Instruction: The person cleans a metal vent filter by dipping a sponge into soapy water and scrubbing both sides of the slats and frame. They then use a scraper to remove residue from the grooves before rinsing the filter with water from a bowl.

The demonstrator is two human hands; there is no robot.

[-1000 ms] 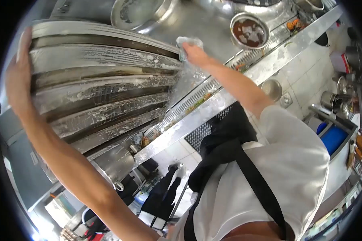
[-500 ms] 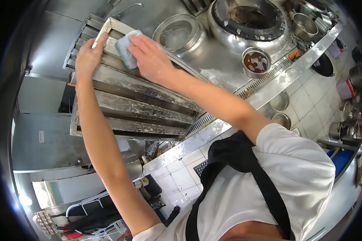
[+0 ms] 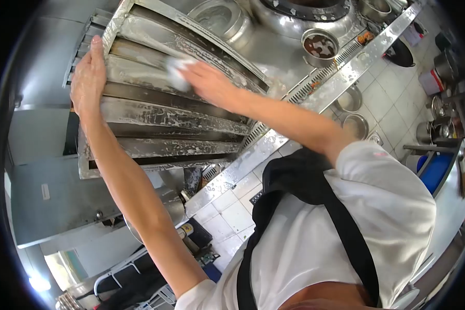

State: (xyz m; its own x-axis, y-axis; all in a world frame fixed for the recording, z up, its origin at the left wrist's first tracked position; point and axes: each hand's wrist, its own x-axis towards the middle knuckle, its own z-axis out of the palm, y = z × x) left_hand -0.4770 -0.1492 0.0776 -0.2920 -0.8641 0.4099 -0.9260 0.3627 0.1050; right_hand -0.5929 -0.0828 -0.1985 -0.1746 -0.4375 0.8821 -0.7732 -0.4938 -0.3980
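Note:
A slatted metal hood filter (image 3: 175,112), streaked with white suds, leans tilted over the steel counter. My left hand (image 3: 89,80) grips the filter's left frame edge, thumb up along the rim and the other fingers partly hidden. Across the upper slats, my right hand (image 3: 214,89) presses a pale scrubbing cloth (image 3: 177,73), blurred by motion. Suds lie on the slats around the cloth. Behind the filter, the ends of another slatted metal piece (image 3: 80,59) show at the left.
A round steel basin (image 3: 219,20) and a wok burner (image 3: 307,18) stand beyond the filter. A pot of brown liquid (image 3: 320,47) sits near the drain grate (image 3: 300,93). Below the counter's front ledge (image 3: 274,138), pots (image 3: 355,125) rest on the tiled floor.
My right hand has swept the cloth from near the filter's upper corner to slats farther down. My left hand has slid from that corner down the left edge. The camera view has shifted.

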